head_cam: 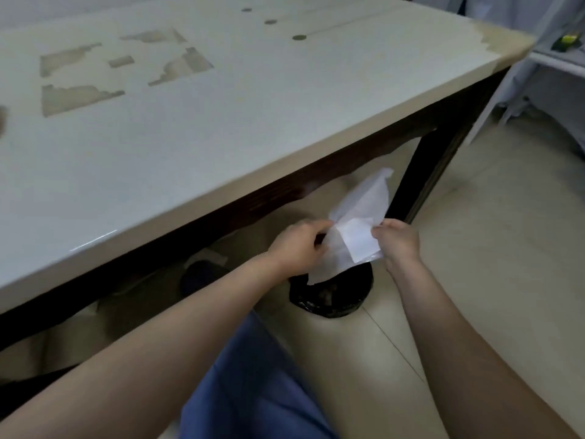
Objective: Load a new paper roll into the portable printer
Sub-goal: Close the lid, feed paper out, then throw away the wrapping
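**Inspector:** Position of the hands?

**Assistant:** Both are held out past the table's near edge, above the floor. The left hand is closed, fingers curled, pinching the left side of a crumpled white paper wrapper. The right hand pinches the wrapper's right side between thumb and fingertips. The sheet is stretched between them, one corner standing up toward the table leg.

**Inspector:** What lies below?

**Assistant:** A round bin with a black liner stands on the tiled floor, directly under the wrapper — its rim is partly hidden by the paper's lower edge.

**Inspector:** The paper roll and printer?

**Assistant:** Neither can be made out. Whether the wrapper encloses anything, I cannot tell.

**Inspector:** Clearance?

**Assistant:** The table has a pale top with worn patches and a dark apron along its edge — the hands sit below and forward of that edge, not touching it. Open floor lies to the right of the bin. A blue-clad knee sits between the forearms.
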Demonstrator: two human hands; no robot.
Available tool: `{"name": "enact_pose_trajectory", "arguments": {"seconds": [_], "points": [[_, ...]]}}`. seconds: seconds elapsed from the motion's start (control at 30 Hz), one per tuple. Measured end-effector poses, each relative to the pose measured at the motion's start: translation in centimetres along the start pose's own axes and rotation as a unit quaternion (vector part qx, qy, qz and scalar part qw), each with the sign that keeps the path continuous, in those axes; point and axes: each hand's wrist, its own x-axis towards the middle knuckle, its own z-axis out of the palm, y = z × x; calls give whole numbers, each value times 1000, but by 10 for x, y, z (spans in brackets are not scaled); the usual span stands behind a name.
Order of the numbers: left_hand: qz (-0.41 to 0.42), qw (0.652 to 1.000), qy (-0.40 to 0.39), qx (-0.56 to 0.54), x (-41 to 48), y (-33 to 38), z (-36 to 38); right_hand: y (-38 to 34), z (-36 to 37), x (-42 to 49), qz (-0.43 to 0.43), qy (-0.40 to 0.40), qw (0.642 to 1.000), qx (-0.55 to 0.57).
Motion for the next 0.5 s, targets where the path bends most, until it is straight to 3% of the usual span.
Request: {"name": "enact_pose_trajectory", "arguments": {"seconds": [0.17, 0.3, 0.37, 0.43, 0.5], "points": [[-48, 998, -43, -3, 10, -38, 14, 36, 29, 13, 54, 71, 994, -59], [-73, 995, -61, -17, 18, -61, 18, 67, 55, 21, 51, 94, 985, -133], [-71, 996, -54, 13, 21, -70, 19, 92, 62, 33, 45, 34, 979, -197], [-71, 995, -55, 35, 23, -75, 20, 109, 63, 39, 80, -90, 954, -274], [-71, 995, -54, 43, 26, -80, 21, 115, 61, 40, 110, -142, 933, -311]]}}
